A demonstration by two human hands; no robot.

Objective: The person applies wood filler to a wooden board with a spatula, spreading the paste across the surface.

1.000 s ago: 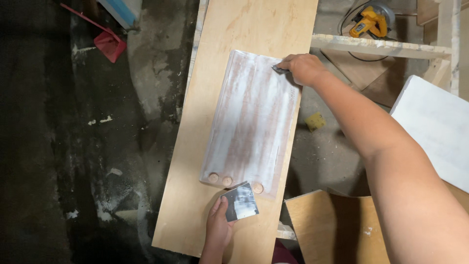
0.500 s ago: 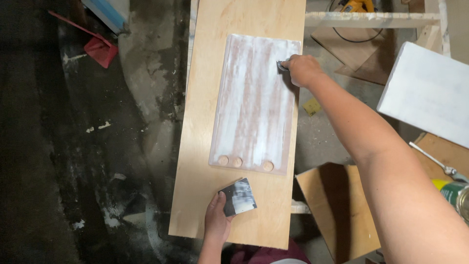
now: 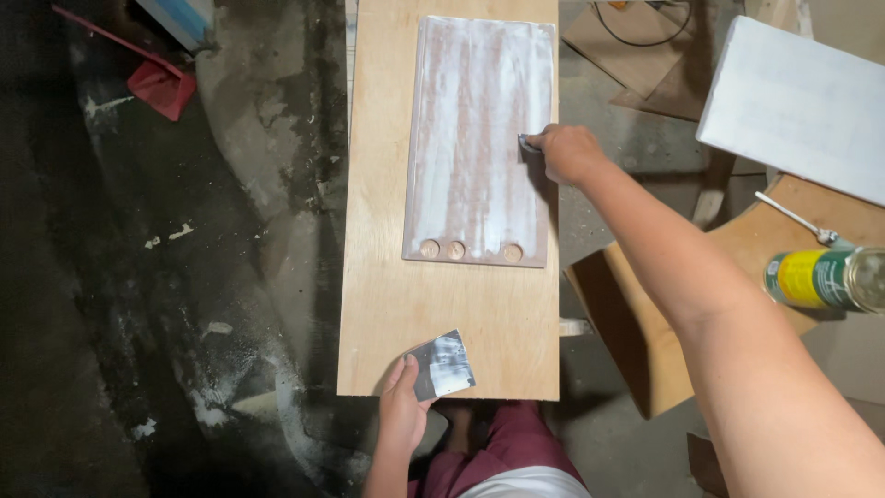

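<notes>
Panel (image 3: 479,138), streaked white over brown, is met by right hand (image 3: 570,153) pinching a small scraper (image 3: 528,143).

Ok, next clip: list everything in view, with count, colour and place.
plywood board: 1, pale tan, centre, running lengthwise away from the person
coated panel: 1, brownish with streaky white coating, lying on the board's far half
round wooden discs: 3, tan, along the panel's near edge
red dustpan: 1, floor, upper left
white panel: 1, upper right
can: 1, green and yellow, right edge
plywood offcut: 1, tan, right of the board
left hand: holds a smeared flat scraper plate
right hand: fingers pinch a small dark tool on the panel's right edge
</notes>
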